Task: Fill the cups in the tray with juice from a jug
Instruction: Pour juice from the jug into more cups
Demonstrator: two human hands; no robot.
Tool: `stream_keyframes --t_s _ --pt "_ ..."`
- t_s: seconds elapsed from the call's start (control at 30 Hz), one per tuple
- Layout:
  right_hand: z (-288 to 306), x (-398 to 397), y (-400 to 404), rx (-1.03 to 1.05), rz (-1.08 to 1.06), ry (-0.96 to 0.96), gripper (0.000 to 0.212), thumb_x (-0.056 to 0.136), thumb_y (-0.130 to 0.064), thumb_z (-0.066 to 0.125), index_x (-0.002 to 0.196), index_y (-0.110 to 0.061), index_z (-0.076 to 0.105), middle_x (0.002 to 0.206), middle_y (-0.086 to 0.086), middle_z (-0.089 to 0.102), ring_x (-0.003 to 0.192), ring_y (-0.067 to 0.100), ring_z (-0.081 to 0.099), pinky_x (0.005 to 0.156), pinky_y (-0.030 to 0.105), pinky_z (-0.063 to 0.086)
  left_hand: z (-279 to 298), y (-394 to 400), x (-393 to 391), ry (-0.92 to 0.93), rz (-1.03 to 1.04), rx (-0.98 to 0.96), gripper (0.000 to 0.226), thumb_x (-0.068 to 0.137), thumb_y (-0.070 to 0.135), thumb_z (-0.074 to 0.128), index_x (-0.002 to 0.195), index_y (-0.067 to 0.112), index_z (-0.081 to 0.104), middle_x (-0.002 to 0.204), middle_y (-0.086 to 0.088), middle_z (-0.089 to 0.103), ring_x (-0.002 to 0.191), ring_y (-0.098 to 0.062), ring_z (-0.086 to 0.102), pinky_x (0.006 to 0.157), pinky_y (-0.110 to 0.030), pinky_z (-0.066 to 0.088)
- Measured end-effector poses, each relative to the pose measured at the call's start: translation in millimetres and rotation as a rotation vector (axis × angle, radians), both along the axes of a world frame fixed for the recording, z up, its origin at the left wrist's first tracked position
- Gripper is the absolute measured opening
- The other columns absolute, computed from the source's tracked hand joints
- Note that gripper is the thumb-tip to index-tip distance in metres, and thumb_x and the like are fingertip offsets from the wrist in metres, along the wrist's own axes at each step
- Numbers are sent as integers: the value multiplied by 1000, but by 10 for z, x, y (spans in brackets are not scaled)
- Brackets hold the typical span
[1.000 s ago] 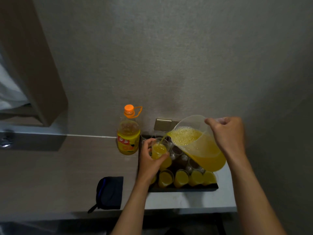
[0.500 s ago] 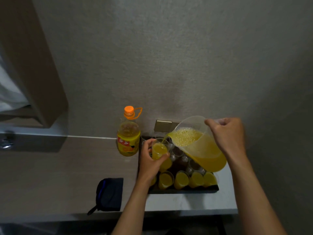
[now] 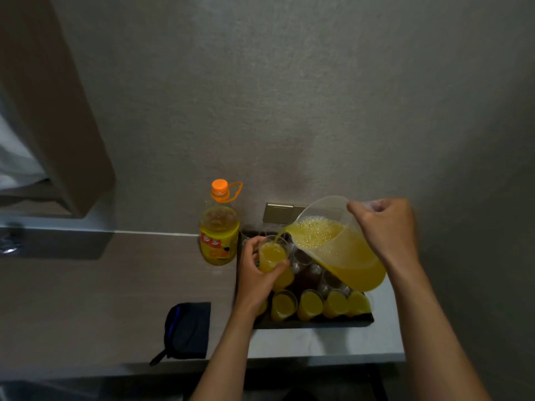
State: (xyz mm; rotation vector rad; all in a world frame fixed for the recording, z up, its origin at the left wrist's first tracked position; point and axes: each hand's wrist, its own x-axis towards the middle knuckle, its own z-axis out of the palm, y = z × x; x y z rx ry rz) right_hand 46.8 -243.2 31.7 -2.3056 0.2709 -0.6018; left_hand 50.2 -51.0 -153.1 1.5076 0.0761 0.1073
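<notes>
A dark tray [image 3: 312,324] on the counter holds small clear cups. Several cups [image 3: 309,305] in its front row are full of orange juice, while empty cups [image 3: 315,269] stand behind them. My left hand [image 3: 257,276] grips one cup [image 3: 272,253] above the tray's left part. My right hand [image 3: 385,227] holds the handle of a clear plastic jug [image 3: 341,250], tilted to the left. A thin stream of juice runs from its spout into the held cup, which is mostly full.
An orange-capped juice bottle [image 3: 220,227] stands left of the tray by the wall. A dark pouch [image 3: 186,329] lies near the counter's front edge. A metal wall plate [image 3: 279,212] sits behind the tray. A wooden panel [image 3: 58,111] hangs at upper left.
The juice level in the held cup has risen a little. Both hands and the jug have stayed almost where they were, with the pour going on.
</notes>
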Motion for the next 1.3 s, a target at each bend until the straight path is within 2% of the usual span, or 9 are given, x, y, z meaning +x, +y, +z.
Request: stream_keyframes --t_s 0.17,0.37,0.57,0.77,1.0,1.13,1.23,1.3 --pt "17 -8 23 -5 -5 14 46 81 -38 73 51 -15 47 42 -7 35 44 19 35 54 32 36 18 9 -16 3 -12 0 63 75 21 90 123 39 53 123 19 60 108 9 57 87 -19 50" --pt "18 -13 64 -4 -6 10 50 81 -36 74 50 -16 41 40 -7 31 43 17 31 53 31 33 35 21 -19 -14 -7 -12 62 76 14 88 122 36 53 121 14 62 105 8 58 81 -10 49" --pt "-16 -9 76 2 6 28 45 79 -40 72 51 -16 46 43 -7 34 44 17 33 53 32 34 27 24 -4 -20 -6 -19 62 76 16 88 123 38 53 122 14 63 108 4 60 83 -15 51" --pt "-40 2 86 6 7 47 45 78 -43 70 51 -17 46 44 -5 34 43 19 33 53 33 35 29 26 2 -27 -4 -18 63 77 17 88 125 37 53 123 15 62 110 3 60 84 -14 51" --pt "-113 -9 107 199 9 87 45 78 -37 72 48 -20 43 47 -4 36 48 17 35 56 35 36 46 32 8 -38 2 -30 63 77 18 89 127 34 53 123 16 62 112 1 60 87 -18 53" --pt "-125 -54 138 294 -10 109 41 83 -33 73 52 -22 48 48 -2 39 50 18 37 57 44 42 52 24 12 -40 -6 -37 63 78 18 89 128 32 53 123 16 63 112 0 62 88 -22 55" --pt "-122 -87 143 414 -34 71 48 87 -25 74 51 -20 43 43 -7 34 43 14 31 59 35 40 61 17 14 -43 -7 -23 63 78 20 89 128 33 53 124 15 63 113 -1 62 88 -21 55" --pt "-133 -103 124 495 -49 35 52 90 -19 73 50 -20 39 40 -11 31 37 8 28 51 25 36 73 8 13 -40 -6 -11 63 77 21 88 128 35 53 125 15 63 112 0 61 87 -21 55"
